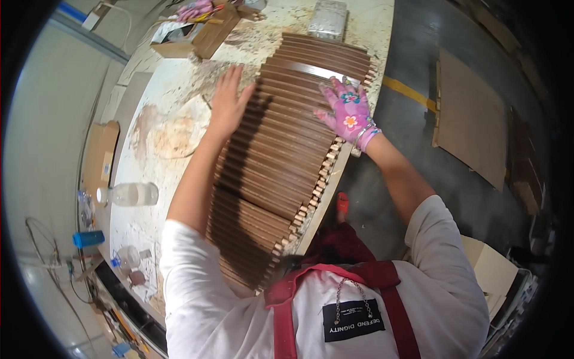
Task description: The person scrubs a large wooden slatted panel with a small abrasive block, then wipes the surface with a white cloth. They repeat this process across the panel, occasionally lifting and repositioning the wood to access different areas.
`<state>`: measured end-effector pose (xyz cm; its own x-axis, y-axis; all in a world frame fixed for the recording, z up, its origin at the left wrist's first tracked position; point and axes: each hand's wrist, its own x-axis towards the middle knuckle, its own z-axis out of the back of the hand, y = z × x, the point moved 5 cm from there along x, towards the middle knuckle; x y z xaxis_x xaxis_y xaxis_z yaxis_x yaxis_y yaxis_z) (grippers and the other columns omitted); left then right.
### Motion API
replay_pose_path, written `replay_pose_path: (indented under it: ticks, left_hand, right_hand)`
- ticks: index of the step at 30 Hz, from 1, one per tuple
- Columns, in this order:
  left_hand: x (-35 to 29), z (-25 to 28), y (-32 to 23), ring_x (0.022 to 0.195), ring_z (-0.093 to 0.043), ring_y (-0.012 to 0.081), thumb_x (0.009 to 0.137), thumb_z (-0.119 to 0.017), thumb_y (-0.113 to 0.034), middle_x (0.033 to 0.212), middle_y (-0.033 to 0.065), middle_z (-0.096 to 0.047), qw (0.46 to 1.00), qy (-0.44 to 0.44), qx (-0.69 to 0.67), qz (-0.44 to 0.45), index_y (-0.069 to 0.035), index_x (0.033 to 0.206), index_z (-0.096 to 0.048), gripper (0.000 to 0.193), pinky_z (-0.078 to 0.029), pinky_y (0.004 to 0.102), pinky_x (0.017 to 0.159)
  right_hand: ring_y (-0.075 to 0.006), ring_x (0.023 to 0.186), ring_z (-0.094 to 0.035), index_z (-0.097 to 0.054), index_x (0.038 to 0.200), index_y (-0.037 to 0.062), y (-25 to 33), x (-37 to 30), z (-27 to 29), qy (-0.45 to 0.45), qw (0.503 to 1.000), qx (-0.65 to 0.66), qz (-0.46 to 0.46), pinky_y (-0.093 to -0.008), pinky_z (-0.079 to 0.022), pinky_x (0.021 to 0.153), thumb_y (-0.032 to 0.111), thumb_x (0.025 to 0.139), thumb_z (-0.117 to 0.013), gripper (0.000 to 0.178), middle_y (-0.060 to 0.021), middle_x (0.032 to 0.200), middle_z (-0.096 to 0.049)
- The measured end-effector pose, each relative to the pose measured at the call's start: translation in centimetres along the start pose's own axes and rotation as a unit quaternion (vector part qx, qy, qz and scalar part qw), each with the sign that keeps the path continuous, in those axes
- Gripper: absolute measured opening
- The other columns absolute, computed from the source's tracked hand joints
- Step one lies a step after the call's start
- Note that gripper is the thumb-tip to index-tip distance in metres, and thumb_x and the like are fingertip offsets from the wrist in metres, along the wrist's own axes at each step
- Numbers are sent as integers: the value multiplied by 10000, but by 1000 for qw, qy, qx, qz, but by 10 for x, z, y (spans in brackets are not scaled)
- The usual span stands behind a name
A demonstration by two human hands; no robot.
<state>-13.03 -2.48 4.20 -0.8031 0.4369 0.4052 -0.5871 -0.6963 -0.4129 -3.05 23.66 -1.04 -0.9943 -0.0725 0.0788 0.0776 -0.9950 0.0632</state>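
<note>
A long row of brown wooden slats (pixel 281 143) lies side by side across the table, with pale tenon-like ends (pixel 326 163) along the right edge. My bare left hand (pixel 230 99) is at the row's left edge, fingers stretched out and holding nothing. My right hand (pixel 348 116), in a pink flowered glove, rests with spread fingers over the slats near their right ends. Just beyond its fingertips a shiny pale strip (pixel 311 70) crosses the slats; whether it is metal or a glare I cannot tell.
The stained white table (pixel 173 78) carries a wooden box (pixel 209 36) with gloves and tools, a wrapped silvery block (pixel 327 19) at the far end, and plastic bottles (pixel 134 194) on the left. Flat brown boards (pixel 469 116) lie on the floor to the right.
</note>
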Motion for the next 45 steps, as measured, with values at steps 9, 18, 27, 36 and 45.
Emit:
replay_pose_path:
  ticks: [9,18,27,36,45]
  left_hand:
    - [-287,76,-40,1474,-246,351,947,-573,-439,1616,111,-255,940,211,203,174,-148,1529,-339,691,-195,543,1173]
    - [-289,84,-52,1459,-279,344,925,-602,-444,1590,135,-296,971,87,187,121,-138,1517,-351,712,-237,536,1167]
    - [-595,266,-85,1411,-332,420,960,-598,-258,1512,254,-381,756,-146,403,495,-9,1471,-391,605,-289,472,1158]
    - [-727,218,-131,1466,-243,375,1023,-369,-520,1613,124,-250,573,-66,314,754,-154,1545,-284,644,-233,618,1132]
    - [-672,192,-134,1471,-248,358,1030,-365,-491,1627,105,-223,626,-61,285,723,-169,1552,-275,620,-249,589,1141]
  right_hand:
    - [-356,1475,-264,-326,1543,226,5,5,-9,-23,1000,-8,17,-593,-142,1173,656,960,-370,725,-157,1588,-312]
    - [-372,1424,-341,-399,1505,235,-18,24,-31,-64,994,-75,47,-612,-269,1119,638,964,-402,674,-151,1558,-364]
    - [-375,1437,-321,-377,1522,175,85,-39,54,-144,955,60,252,-556,-228,1154,472,974,-517,639,-124,1581,-334]
    - [-362,1422,-346,-425,1489,179,252,-134,22,-15,859,129,495,-543,-165,1166,564,908,-560,711,-137,1564,-352]
    - [-380,1439,-306,-412,1495,195,253,-138,12,16,861,112,496,-561,-173,1162,541,894,-591,716,-109,1570,-348]
